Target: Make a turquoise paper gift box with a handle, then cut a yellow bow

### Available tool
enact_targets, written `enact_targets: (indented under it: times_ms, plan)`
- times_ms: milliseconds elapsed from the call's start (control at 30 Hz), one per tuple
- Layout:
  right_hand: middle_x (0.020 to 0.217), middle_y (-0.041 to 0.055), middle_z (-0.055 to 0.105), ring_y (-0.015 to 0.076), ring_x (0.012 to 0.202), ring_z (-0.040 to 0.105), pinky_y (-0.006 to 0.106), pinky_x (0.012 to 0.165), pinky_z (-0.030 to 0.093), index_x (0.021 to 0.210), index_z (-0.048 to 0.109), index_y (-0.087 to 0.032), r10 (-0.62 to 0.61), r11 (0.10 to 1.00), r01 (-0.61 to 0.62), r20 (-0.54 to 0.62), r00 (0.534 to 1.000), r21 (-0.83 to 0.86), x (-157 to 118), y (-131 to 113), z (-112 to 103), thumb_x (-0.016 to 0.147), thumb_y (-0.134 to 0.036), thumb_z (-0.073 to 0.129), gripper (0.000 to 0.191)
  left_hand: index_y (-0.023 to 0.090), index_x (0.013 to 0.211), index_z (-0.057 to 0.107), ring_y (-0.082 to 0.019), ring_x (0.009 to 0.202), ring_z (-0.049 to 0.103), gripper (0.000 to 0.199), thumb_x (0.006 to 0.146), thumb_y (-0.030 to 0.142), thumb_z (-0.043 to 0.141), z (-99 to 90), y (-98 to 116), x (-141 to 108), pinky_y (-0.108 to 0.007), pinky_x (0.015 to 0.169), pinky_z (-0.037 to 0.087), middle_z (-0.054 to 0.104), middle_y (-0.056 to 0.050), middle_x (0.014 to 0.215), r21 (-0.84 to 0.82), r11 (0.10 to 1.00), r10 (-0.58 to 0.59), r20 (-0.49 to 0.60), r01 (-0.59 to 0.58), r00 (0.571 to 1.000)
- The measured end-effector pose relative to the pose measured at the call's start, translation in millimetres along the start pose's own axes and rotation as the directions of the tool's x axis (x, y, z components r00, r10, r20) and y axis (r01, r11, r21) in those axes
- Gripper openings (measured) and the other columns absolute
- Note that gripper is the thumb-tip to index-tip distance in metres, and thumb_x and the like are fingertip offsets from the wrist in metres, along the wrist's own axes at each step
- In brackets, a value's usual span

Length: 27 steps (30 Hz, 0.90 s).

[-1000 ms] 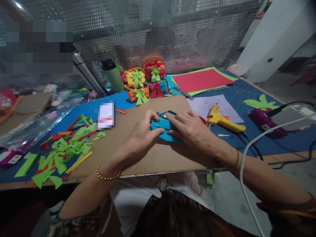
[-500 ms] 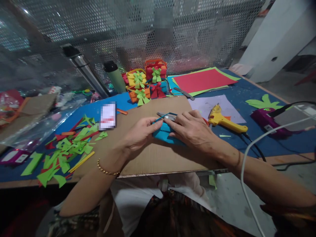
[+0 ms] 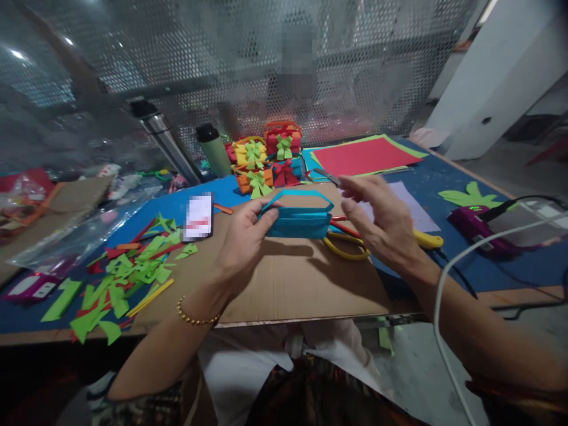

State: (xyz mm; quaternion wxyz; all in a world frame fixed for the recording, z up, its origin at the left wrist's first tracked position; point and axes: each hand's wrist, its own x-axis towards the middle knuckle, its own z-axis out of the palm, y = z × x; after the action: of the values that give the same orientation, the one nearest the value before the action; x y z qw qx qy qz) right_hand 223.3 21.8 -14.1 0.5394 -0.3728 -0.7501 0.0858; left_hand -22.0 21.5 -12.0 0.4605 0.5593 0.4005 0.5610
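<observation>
My left hand [image 3: 248, 234] pinches the left end of a small blue paper bag [image 3: 297, 225], holding it up over the cardboard. A thin blue strip handle arches over the bag's top. My right hand [image 3: 381, 222] is raised to the right of it, fingers apart and holding nothing. Between the bag and that hand show scissors handles [image 3: 348, 247], yellow and red; the bag hides the rest. The yellow glue gun [image 3: 428, 239] lies mostly hidden behind my right hand.
Finished bow-trimmed paper bags [image 3: 255, 155] stand at the back. Coloured sheets [image 3: 364, 158] and a grey blade tool [image 3: 327, 176] lie behind my right hand. Green and red scraps [image 3: 119, 278], a phone [image 3: 198, 218] and bottles [image 3: 213, 148] are leftward. A white cable [image 3: 439, 319] crosses my right forearm.
My right hand has let go of the blue bag and moved right, opening. My left hand has tipped the bag upright, so its front and handle show. The scissors handles have come into view.
</observation>
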Motion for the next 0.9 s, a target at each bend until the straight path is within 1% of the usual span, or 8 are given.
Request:
enact_targets:
  times_ms: [67, 133, 267, 333, 467, 567, 667, 900]
  plan:
    - [0.115, 0.0114, 0.073, 0.0238, 0.097, 0.069, 0.041, 0.084, 0.06, 0.134, 0.069, -0.022, 0.192, 0.955, -0.231, 0.202, 0.96, 0.188, 2, 2, 4, 0.098, -0.055, 0.063, 0.049, 0.02, 0.1, 0.076, -0.018, 0.091, 0.064, 0.028, 0.086, 0.043, 0.082, -1.1, 1, 0, -0.027, 0.08, 0.049, 0.072, -0.004, 0.097, 0.057, 0.997, 0.045, -0.001, -0.045, 0.999]
    - [0.114, 0.0114, 0.073, 0.0242, 0.095, 0.07, 0.039, 0.075, 0.063, 0.134, 0.068, -0.021, 0.325, 0.829, -0.458, 0.39, 0.862, 0.321, 2, 0, 11, 0.093, -0.064, 0.065, 0.059, 0.02, 0.101, 0.076, -0.018, 0.092, 0.064, 0.026, 0.089, 0.044, 0.078, -0.8, 1, -1, -0.029, 0.083, 0.049, 0.072, -0.003, 0.097, 0.095, 0.993, 0.071, 0.007, -0.072, 0.997]
    - [0.11, 0.009, 0.071, 0.0213, 0.087, 0.068, 0.031, 0.06, 0.062, 0.117, 0.073, -0.021, 0.453, 0.592, -0.687, 0.532, 0.715, 0.421, 2, -10, 21, 0.081, -0.065, 0.076, 0.057, 0.022, 0.102, 0.077, -0.019, 0.091, 0.063, 0.025, 0.089, 0.043, 0.077, 3.9, 0, -5, -0.03, 0.083, 0.05, 0.072, -0.003, 0.096, 0.159, 0.984, 0.082, 0.025, -0.085, 0.996]
    - [0.094, 0.0047, 0.07, 0.017, 0.075, 0.064, 0.028, 0.059, 0.059, 0.103, 0.074, -0.02, 0.482, 0.564, -0.706, 0.523, 0.703, 0.428, 2, -13, 21, 0.075, -0.061, 0.081, 0.05, 0.023, 0.103, 0.077, -0.02, 0.091, 0.063, 0.026, 0.088, 0.045, 0.076, 6.7, 0, -7, -0.031, 0.081, 0.051, 0.072, -0.003, 0.096, 0.196, 0.978, 0.061, 0.033, -0.066, 0.998]
    - [0.067, -0.0026, 0.056, 0.0124, 0.063, 0.052, 0.025, 0.056, 0.046, 0.078, 0.068, -0.019, 0.514, 0.645, -0.662, 0.425, 0.745, 0.381, 3, -10, 19, 0.073, -0.06, 0.08, 0.043, 0.022, 0.103, 0.076, -0.021, 0.093, 0.066, 0.033, 0.089, 0.051, 0.075, 10.4, 5, -10, -0.032, 0.079, 0.057, 0.073, -0.005, 0.102, 0.162, 0.986, -0.062, 0.099, 0.045, 0.993]
    - [0.068, -0.0027, 0.057, 0.0134, 0.068, 0.053, 0.027, 0.063, 0.048, 0.073, 0.066, -0.019, 0.51, 0.658, -0.637, 0.385, 0.769, 0.401, 3, -7, 19, 0.071, -0.055, 0.081, 0.039, 0.019, 0.104, 0.075, -0.02, 0.087, 0.069, 0.035, 0.086, 0.049, 0.077, 10.8, 10, -11, -0.034, 0.077, 0.061, 0.072, -0.004, 0.1, 0.106, 0.984, -0.155, 0.119, 0.143, 0.981]
    - [0.075, -0.0019, 0.063, 0.0149, 0.074, 0.058, 0.029, 0.071, 0.054, 0.076, 0.068, -0.02, 0.494, 0.615, -0.639, 0.406, 0.769, 0.462, 4, -9, 20, 0.068, -0.049, 0.085, 0.035, 0.018, 0.102, 0.074, -0.017, 0.082, 0.068, 0.032, 0.08, 0.04, 0.081, 11.2, 12, -10, -0.032, 0.075, 0.062, 0.069, -0.002, 0.094, 0.106, 0.986, -0.137, 0.072, 0.129, 0.988]
    - [0.073, -0.0013, 0.067, 0.0146, 0.068, 0.063, 0.026, 0.06, 0.058, 0.074, 0.071, -0.021, 0.557, 0.463, -0.718, 0.46, 0.692, 0.519, 2, -6, 22, 0.061, -0.052, 0.094, 0.041, 0.018, 0.103, 0.074, -0.019, 0.089, 0.068, 0.035, 0.084, 0.046, 0.08, 13.8, 12, -13, -0.031, 0.077, 0.061, 0.071, -0.004, 0.099, 0.084, 0.986, -0.156, 0.122, 0.147, 0.98]
